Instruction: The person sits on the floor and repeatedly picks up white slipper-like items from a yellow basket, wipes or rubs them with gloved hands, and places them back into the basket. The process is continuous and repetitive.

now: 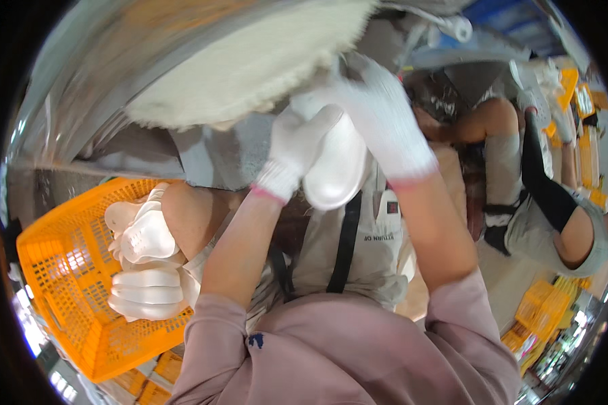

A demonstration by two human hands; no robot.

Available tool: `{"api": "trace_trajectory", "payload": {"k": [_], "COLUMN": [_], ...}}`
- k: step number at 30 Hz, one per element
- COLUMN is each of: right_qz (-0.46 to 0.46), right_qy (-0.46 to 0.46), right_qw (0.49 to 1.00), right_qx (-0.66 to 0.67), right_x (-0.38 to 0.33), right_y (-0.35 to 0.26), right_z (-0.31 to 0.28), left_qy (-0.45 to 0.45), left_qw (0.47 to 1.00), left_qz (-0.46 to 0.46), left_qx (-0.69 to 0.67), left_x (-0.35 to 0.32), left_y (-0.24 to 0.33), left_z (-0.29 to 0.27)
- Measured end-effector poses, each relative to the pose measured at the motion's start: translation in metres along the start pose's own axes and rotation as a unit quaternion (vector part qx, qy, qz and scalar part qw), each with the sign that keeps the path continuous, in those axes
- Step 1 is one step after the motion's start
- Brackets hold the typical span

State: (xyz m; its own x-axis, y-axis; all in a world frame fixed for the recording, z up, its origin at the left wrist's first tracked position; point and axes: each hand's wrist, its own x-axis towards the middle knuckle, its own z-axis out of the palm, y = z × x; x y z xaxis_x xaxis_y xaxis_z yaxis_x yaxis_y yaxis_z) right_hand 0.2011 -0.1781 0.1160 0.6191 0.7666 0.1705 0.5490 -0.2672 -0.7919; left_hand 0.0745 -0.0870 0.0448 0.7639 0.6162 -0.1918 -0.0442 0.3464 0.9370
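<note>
A white, glossy oblong piece with a rounded end [336,165], shaped like the bowl of a large spoon, is held in both my white-gloved hands. My left hand [296,143] is closed on its left side, with the thumb lying across it. Farther up, my right hand [378,111] closes on its upper part; those fingers are blurred and partly hidden. Just beyond my hands is a large cream-white fluffy buffing wheel [250,71]. Whether the piece touches the wheel I cannot tell, since my hands cover its upper end.
At my left stands an orange plastic basket [64,273] with several white glossy pieces [145,293] stacked inside. A grey metal housing [67,111] surrounds the wheel. To the right sits another person with a black sleeve [540,162], near yellow crates [544,307].
</note>
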Motion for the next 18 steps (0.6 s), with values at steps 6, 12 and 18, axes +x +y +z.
{"api": "trace_trajectory", "payload": {"k": [6,12,18], "right_qz": [-0.263,-0.247,-0.153], "right_qy": [-0.071,-0.107,-0.050], "right_qw": [0.863,0.939,0.969], "right_qx": [-0.425,-0.214,-0.186], "right_x": [-0.078,-0.134,-0.075], "right_y": [-0.009,-0.038,-0.050], "right_z": [-0.017,0.027,0.071], "left_qy": [-0.057,-0.021,0.178], "left_qw": [0.968,0.872,0.909], "left_qz": [-0.170,-0.148,-0.099], "left_qx": [-0.178,-0.467,-0.365], "left_x": [0.019,-0.053,0.005], "left_y": [-0.004,0.002,-0.015], "left_z": [0.004,-0.021,-0.046]}}
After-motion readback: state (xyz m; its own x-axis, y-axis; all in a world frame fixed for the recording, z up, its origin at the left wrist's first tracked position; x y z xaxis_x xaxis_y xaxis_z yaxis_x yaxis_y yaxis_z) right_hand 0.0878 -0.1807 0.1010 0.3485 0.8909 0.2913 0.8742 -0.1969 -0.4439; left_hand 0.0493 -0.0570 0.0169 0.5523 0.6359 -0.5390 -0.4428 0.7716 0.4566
